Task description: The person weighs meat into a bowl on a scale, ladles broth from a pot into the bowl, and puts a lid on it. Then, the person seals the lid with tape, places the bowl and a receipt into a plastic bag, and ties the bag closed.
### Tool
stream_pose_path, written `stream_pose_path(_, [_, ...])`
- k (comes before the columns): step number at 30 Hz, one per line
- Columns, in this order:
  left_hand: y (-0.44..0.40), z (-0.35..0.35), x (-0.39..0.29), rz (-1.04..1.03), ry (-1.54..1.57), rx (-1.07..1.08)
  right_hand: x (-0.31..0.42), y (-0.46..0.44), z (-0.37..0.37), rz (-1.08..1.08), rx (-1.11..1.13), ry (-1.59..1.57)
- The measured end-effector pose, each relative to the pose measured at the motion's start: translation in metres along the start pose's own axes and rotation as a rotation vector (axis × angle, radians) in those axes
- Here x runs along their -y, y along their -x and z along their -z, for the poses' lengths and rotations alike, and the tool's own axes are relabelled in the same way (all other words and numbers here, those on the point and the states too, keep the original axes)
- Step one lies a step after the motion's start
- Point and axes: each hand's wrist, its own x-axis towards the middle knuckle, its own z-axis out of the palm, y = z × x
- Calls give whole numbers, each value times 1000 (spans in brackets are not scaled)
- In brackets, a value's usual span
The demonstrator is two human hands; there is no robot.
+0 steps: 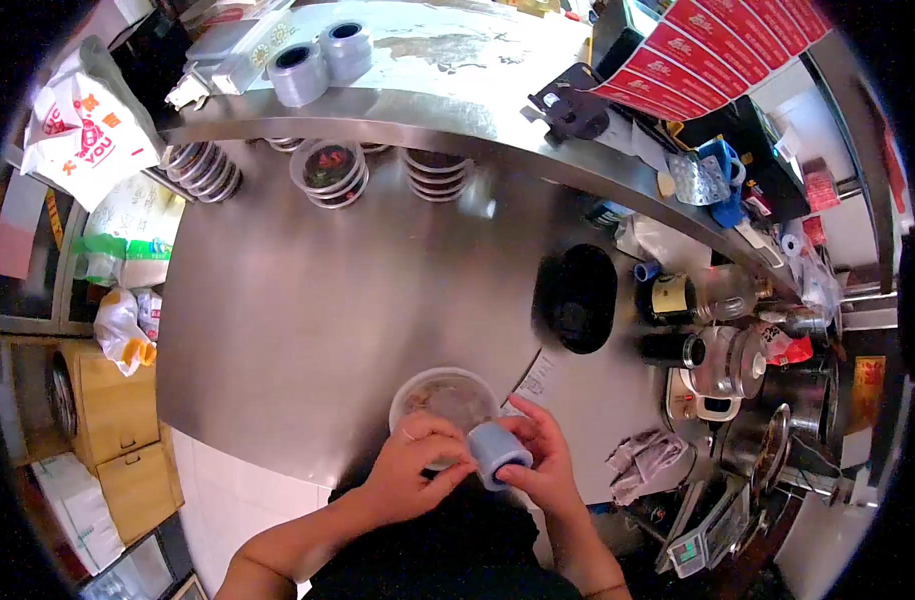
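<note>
A roll of clear plastic film with a dark core sits in my right hand, the thumb at its core end and the fingers along its far side. My left hand is closed, its fingertips pinched together at the left side of the roll. Whether a loose film end lies between those fingertips is too small to tell. Just beyond both hands, at the front edge of the steel counter, stands a round lidded plastic container. A printed paper slip lies to its right.
Stacked round food containers stand along the back under a steel shelf. Two more film rolls rest on that shelf. A black oval tray, a glass kettle and a crumpled cloth are on the right.
</note>
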Motion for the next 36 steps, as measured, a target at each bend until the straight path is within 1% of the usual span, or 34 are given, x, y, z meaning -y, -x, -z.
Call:
stream_pose_path(2, [-3,-5,-1,-64,-179,34,0,-1,1,41,-8,39])
stream_pose_path(5, [3,-18,13,-96,-84,13,-1,-3,2,45,36,-4])
stream_pose_path(8, [2,-18,19,122,247,-15,4,-13,13,-54,112,165])
stream_pose_path(11, [2,-8,49,607,668,-69,8,-42,23,-37,244,590])
stream_pose_path(12, [-5,-8,57,606,608,-259,5,-55,23,54,175,718])
stream_pose_path(14, [0,-3,96,517,707,-463,-10,-85,21,236,25,965])
stream_pose_path(15, [4,1,113,467,754,-564,-16,-100,20,197,-37,875])
stream_pose_path(17, [18,6,128,574,534,-555,-30,-131,14,120,-154,693])
stream_pose_path(18, [27,7,134,626,421,-549,-38,-143,9,66,-179,658])
stream_pose_path(20, [42,-2,141,763,308,-483,-57,-164,-2,-45,-233,585])
stream_pose_path(21, [47,-9,144,834,250,-450,-67,-170,-5,-48,-255,561])
stream_pose_path(22, [42,-16,130,765,80,-441,-78,-174,-7,-52,-275,541])
stream_pose_path(25, [48,-25,148,572,-35,-304,-98,-182,-8,-4,-361,532])
stream_pose_path(28, [51,-29,160,452,-119,-307,-115,-191,8,98,-492,592])
stream_pose_path(29, [47,-28,157,451,-146,-313,-114,-191,14,136,-537,619])
stream_pose_path(30, [46,-27,152,456,-173,-316,-110,-185,31,142,-511,566])
stream_pose_path(31, [46,-27,148,464,-199,-319,-100,-173,53,145,-485,514])
stream_pose_path(32, [47,-29,145,466,-196,-360,-72,-141,57,177,-484,490])
stream_pose_path(34, [46,-35,144,457,-186,-432,-51,-81,80,144,-453,547])
stream_pose_path(36, [51,-42,155,475,-181,-497,-68,-19,89,40,-391,712])
